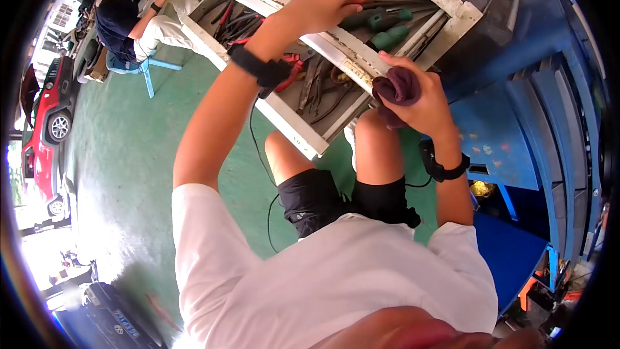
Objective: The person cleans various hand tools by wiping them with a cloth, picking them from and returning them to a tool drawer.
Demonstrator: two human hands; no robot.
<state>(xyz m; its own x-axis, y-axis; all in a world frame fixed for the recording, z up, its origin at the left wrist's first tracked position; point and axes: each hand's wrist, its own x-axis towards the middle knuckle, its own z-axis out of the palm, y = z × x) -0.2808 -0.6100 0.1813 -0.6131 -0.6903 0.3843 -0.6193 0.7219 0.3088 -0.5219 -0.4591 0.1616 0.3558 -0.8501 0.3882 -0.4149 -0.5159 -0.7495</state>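
Observation:
My left hand reaches over the upper drawer, fingers closed at a tool with a reddish handle; its exact kind is hard to make out. Bunched in my right hand is a dark purple cloth, held at the near corner of that drawer's front. Screwdrivers with green handles lie in the drawer between my hands. Below my left wrist, a lower drawer stands pulled out, holding pliers with red grips and several loose metal tools.
Blue metal cabinets stand close on my right. At the upper left, a person sits on a blue stool. A thin black cable hangs by my knees. Farther left is a red car beyond the green floor.

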